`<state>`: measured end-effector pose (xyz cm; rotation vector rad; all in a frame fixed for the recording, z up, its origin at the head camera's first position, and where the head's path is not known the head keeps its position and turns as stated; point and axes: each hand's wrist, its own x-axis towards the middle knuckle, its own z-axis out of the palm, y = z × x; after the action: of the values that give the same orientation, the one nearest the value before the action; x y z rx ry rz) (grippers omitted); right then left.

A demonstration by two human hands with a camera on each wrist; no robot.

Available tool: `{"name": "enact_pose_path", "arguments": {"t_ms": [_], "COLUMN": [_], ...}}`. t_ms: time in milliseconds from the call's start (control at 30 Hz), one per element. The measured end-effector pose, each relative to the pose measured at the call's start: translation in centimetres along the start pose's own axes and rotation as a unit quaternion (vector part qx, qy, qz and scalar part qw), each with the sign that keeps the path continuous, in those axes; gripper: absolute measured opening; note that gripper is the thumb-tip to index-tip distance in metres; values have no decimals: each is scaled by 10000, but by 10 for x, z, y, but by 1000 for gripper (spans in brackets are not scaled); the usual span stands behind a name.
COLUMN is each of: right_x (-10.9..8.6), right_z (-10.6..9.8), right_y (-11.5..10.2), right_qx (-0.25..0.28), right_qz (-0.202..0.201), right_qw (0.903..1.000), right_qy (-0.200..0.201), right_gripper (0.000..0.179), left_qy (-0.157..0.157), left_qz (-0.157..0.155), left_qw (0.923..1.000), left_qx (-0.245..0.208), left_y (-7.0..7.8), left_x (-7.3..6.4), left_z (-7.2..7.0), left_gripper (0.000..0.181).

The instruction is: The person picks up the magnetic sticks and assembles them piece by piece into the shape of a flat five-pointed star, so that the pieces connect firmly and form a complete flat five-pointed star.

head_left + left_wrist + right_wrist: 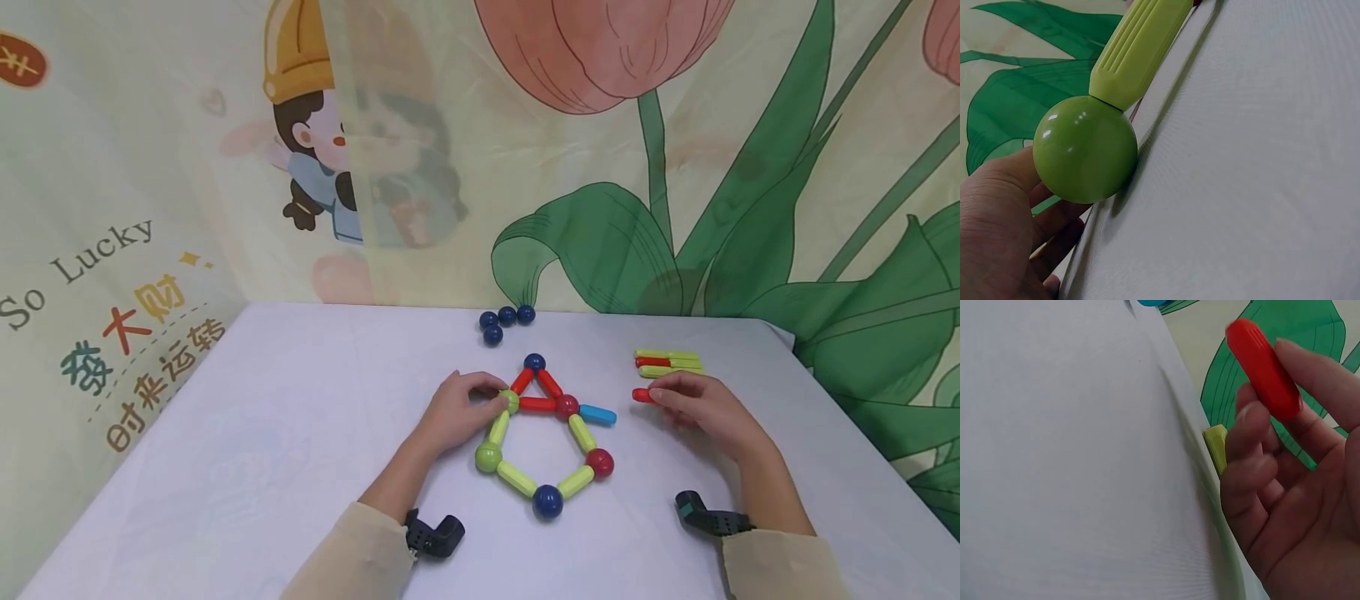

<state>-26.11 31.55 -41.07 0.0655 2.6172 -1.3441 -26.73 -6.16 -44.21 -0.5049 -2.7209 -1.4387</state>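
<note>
Head: left hand (pixel 459 414) pinches the upper-left green ball (pixel 512 402) of a ball-and-stick frame (pixel 517 480) lying on the tabletop (pixel 300 433). Right hand (pixel 708 410) grips a red stick (pixel 641 395), to the right of the frame and just beside a small row of sticks (pixel 654 362).

Left wrist: a foreground green ball (pixel 1085 150), joined to a yellow-green stick (pixel 1140 53), hides the thumb tip.

Right wrist: red stick slanted, clamped between thumb (pixel 1319 370) and fingers (pixel 1314 434).
</note>
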Motion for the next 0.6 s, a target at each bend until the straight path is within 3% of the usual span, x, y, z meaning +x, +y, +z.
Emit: {"name": "enact_pose_path", "arguments": {"t_ms": [267,600], "right_x": [2,1], "right_z": [7,15], "right_y": [-4,-9], "right_qx": [435,499], "right_qz": [-463,-488], "right_qw": [9916,9762], "right_qy": [-1126,-2054], "right_gripper": [41,33], "left_qy": [-27,-34], "left_qz": [-36,41], "left_qw": [10000,10000], "left_qx": [20,-7], "left_y": [1,1], "left_x": [0,-1], "left_z": [-1,0], "left_gripper": [24,24]}}
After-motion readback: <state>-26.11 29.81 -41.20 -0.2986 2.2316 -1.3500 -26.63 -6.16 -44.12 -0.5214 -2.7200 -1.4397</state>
